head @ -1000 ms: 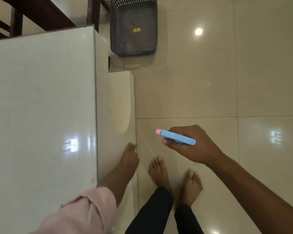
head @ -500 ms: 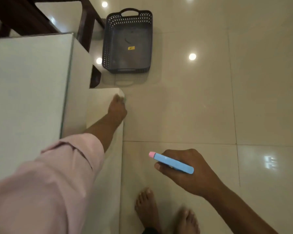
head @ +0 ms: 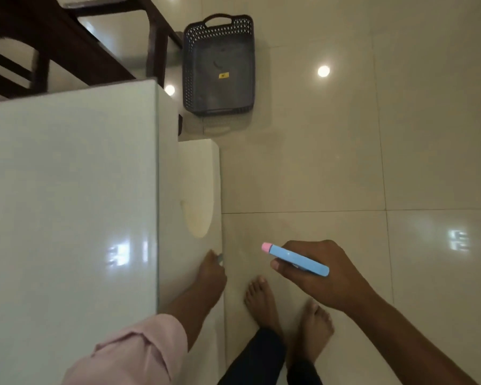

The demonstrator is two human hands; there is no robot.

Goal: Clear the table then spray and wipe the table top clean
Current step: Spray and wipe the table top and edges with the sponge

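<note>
The glossy white glass-topped counter (head: 67, 190) fills the left of the view; its visible top carries nothing. The left hand (head: 210, 276) hangs low beside the counter's right face, fingers pinched on a small grey object too blurred to identify. To the right, the right hand (head: 317, 273) grips a light-blue bar-shaped item with a pink cap (head: 295, 259), long axis running near-right to far-left, cap pointing toward the counter. The dark perforated plastic basket (head: 220, 65) sits far on the floor, ahead of both hands; the right hand probably deposits there.
</note>
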